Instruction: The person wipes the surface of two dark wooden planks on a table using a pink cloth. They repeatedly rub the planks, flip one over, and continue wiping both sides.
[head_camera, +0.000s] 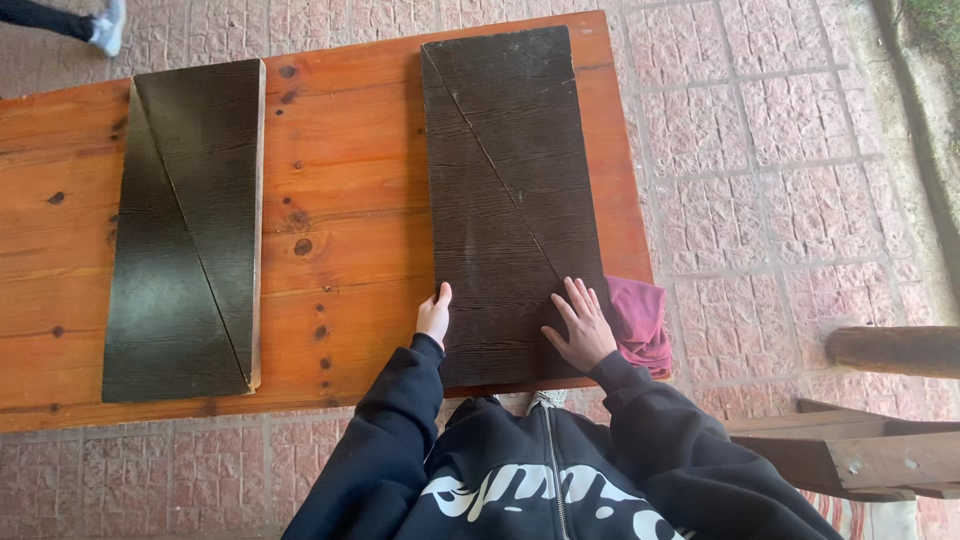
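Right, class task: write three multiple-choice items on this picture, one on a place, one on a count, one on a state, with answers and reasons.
1. Where does the maroon cloth lie?
A. At the table's right edge, beside the right hand
B. On the left panel
C. On the paving

2. How many dark wood panels lie on the table?
A. One
B. Two
C. Three

3. How does the right hand meet the right panel?
A. Clenched in a fist
B. Lifted clear
C. Flat, fingers spread

Answers:
1 A, the cloth bunches at the table edge by that hand.
2 B, the left panel and the right one.
3 C, the palm rests on the panel; the left hand holds its left edge.
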